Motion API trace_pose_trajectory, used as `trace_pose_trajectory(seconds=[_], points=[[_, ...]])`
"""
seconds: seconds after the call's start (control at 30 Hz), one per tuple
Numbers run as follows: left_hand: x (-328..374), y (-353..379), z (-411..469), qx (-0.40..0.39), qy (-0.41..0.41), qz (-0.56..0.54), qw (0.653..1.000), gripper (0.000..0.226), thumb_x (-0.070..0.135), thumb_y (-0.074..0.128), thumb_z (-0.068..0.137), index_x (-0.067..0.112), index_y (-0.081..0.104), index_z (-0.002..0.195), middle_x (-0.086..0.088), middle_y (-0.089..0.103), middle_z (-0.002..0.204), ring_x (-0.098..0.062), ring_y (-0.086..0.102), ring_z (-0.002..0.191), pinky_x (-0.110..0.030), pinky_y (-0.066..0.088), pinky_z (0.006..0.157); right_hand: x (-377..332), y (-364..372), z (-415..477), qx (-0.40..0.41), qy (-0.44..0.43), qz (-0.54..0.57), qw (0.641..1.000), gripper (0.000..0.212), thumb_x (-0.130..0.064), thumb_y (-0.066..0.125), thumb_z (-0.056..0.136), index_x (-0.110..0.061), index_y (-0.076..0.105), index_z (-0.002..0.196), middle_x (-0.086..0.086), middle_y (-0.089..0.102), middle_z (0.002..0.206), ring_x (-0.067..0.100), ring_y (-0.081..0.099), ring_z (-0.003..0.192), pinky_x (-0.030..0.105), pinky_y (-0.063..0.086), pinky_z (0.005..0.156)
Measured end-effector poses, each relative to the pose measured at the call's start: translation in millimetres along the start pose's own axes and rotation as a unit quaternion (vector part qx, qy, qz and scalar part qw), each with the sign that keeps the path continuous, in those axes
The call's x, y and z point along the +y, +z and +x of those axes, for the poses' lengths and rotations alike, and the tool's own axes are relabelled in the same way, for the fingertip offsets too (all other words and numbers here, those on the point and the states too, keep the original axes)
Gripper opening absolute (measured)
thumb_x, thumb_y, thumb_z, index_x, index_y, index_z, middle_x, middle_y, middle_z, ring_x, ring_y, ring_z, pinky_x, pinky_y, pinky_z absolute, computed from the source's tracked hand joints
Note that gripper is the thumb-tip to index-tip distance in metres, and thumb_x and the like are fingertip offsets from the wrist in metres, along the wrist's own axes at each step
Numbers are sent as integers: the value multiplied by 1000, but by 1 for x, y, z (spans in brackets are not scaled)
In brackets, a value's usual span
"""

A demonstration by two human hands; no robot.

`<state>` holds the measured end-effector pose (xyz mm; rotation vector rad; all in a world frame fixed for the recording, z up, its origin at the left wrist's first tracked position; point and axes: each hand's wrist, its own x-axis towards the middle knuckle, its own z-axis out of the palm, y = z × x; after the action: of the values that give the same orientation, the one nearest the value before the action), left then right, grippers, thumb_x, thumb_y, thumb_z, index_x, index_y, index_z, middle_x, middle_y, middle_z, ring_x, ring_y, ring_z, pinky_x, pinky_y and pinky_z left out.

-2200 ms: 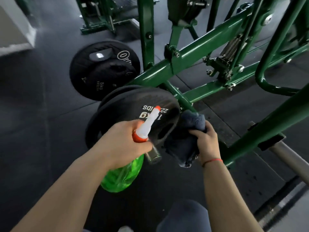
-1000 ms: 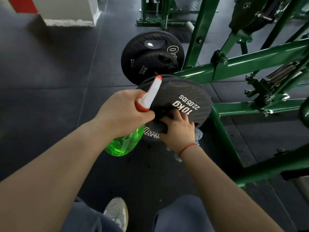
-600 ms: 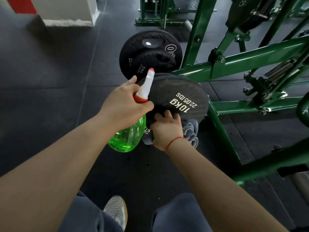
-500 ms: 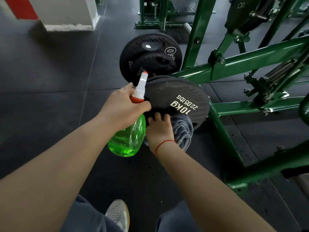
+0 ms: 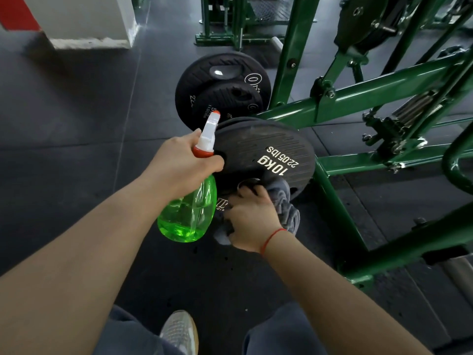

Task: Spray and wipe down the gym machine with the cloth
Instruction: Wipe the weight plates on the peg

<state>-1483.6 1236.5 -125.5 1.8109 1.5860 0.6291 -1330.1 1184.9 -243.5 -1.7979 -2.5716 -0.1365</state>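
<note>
The left grip (image 5: 179, 165) is clasping the neck of a green spray bottle (image 5: 188, 213). Its fingers are curling round just under the orange collar, and the white nozzle is pointing up and away. The right grip (image 5: 252, 219) is clutching a grey cloth (image 5: 285, 206), bunched under the palm. It is pressing the cloth against the lower face of a black 10 kg weight plate (image 5: 268, 155), close to the centre hole. The plate is sitting at the near left end of the green machine frame (image 5: 358, 98), and the bottle is hanging just beside the plate's left edge. Behind it, two more black plates (image 5: 220, 90) are resting by one of the frame's upright posts. A red thread (image 5: 271, 235) is circling the right wrist. A pale shoe (image 5: 179, 329) is standing on the dark rubber floor (image 5: 76, 124) between the two arms.
</note>
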Motion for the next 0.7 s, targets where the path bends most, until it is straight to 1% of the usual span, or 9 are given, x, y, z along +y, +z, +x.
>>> trace_pose_trajectory(seconds=[0.13, 0.2, 0.27, 0.37, 0.43, 0.57, 0.6, 0.63, 0.7], points=[[-1, 0, 4, -10, -3, 8, 1000, 53, 37, 73, 78, 13, 64, 125, -6, 65, 96, -7, 47, 69, -27, 34, 59, 31, 18, -1, 152, 127, 179, 964, 46, -39, 60, 60, -35, 71, 105, -8, 61, 110, 27, 53, 105, 40, 41, 86], [0, 0, 4, -14, 0, 5, 1000, 37, 33, 73, 79, 9, 68, 107, 0, 57, 75, -11, 48, 64, -29, 36, 57, 45, 27, -4, 207, 183, 343, 898, 46, -28, 65, 63, -28, 70, 109, -5, 59, 111, 26, 56, 105, 37, 45, 92], [1, 1, 4, -24, 3, 5, 1000, 29, 31, 73, 80, 6, 66, 94, 2, 52, 66, -13, 48, 61, -30, 37, 57, 51, 31, -9, 214, 245, 492, 807, 39, -23, 69, 66, -30, 68, 104, -2, 58, 109, 22, 58, 105, 35, 45, 98], [1, 3, 5, -40, 11, 24, 999, 31, 33, 72, 80, 5, 61, 85, 2, 52, 66, -14, 47, 60, -30, 35, 56, 49, 30, -19, 207, 295, 616, 701, 25, -35, 74, 63, -45, 69, 86, 12, 61, 105, 33, 60, 103, 51, 49, 98], [1, 5, 6, -50, 17, 41, 998, 30, 35, 72, 80, 7, 61, 86, 1, 52, 69, -14, 48, 62, -31, 35, 56, 47, 31, -30, 212, 286, 630, 690, 25, -39, 73, 61, -47, 70, 85, 9, 61, 102, 32, 61, 102, 51, 50, 96], [4, 7, 8, -59, 24, 51, 997, 32, 35, 70, 81, 6, 66, 95, -1, 54, 72, -14, 49, 62, -30, 37, 56, 38, 39, -35, 232, 283, 583, 725, 24, -43, 69, 70, -47, 65, 94, 5, 60, 103, 20, 60, 98, 37, 50, 88], [4, 7, 8, -60, 26, 53, 996, 33, 35, 70, 82, 5, 65, 95, -1, 54, 72, -14, 49, 62, -30, 37, 56, 37, 41, -31, 251, 303, 602, 695, 24, -39, 70, 75, -39, 65, 98, 6, 63, 104, 21, 61, 98, 35, 51, 86], [4, 7, 9, -61, 29, 54, 996, 33, 35, 70, 82, 5, 65, 95, -1, 55, 73, -14, 49, 61, -29, 37, 56, 37, 43, -27, 266, 339, 641, 635, 20, -31, 70, 81, -30, 65, 101, 7, 66, 103, 22, 63, 98, 33, 52, 83], [4, 8, 10, -55, 32, 51, 997, 31, 35, 69, 81, 6, 65, 92, -2, 57, 73, -14, 50, 61, -29, 37, 55, 41, 48, -18, 253, 422, 732, 472, 14, -19, 63, 93, -18, 65, 107, 10, 71, 104, 27, 66, 99, 34, 56, 81]])
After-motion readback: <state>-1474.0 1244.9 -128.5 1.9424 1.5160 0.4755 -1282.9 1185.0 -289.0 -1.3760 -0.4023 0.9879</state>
